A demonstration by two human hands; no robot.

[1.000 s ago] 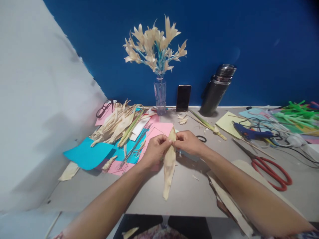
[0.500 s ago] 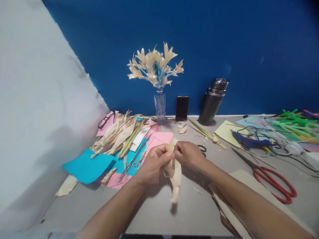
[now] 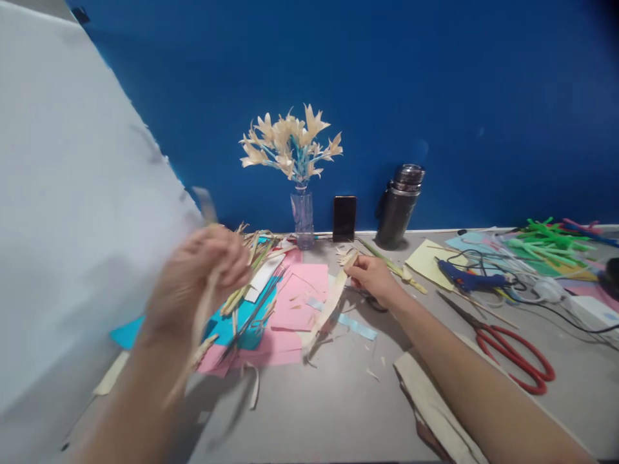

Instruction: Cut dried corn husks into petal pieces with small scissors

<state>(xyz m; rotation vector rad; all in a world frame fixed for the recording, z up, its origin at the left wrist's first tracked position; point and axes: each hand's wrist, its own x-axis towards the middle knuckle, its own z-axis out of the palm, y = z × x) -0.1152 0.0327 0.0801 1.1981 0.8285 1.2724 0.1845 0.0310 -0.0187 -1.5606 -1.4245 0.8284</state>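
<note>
My left hand (image 3: 206,267), smeared by motion, is raised on the left with its fingers closed. A pale strip of corn husk (image 3: 202,308) trails down from it along the wrist. Over the middle of the table, my right hand (image 3: 373,278) pinches the top of another corn husk piece (image 3: 331,303) between thumb and fingers. That piece hangs slanting down to the left, above pink paper (image 3: 307,293) and a light blue strip (image 3: 356,326). A curled husk scrap (image 3: 254,386) shows below the pink sheets.
A bottle (image 3: 303,222) of husk flowers (image 3: 290,143), a phone (image 3: 344,219) and a thermos (image 3: 400,206) stand along the blue wall. Rightward lie red-handled scissors (image 3: 517,354), a blue glue gun (image 3: 471,277) with cords and green pipe cleaners (image 3: 546,235). Blue paper (image 3: 128,332) lies left.
The husk, held between both hands before, now shows as separate pieces, one in each hand. My left hand has swung up and left; my right stays near the middle. The view has shifted.
</note>
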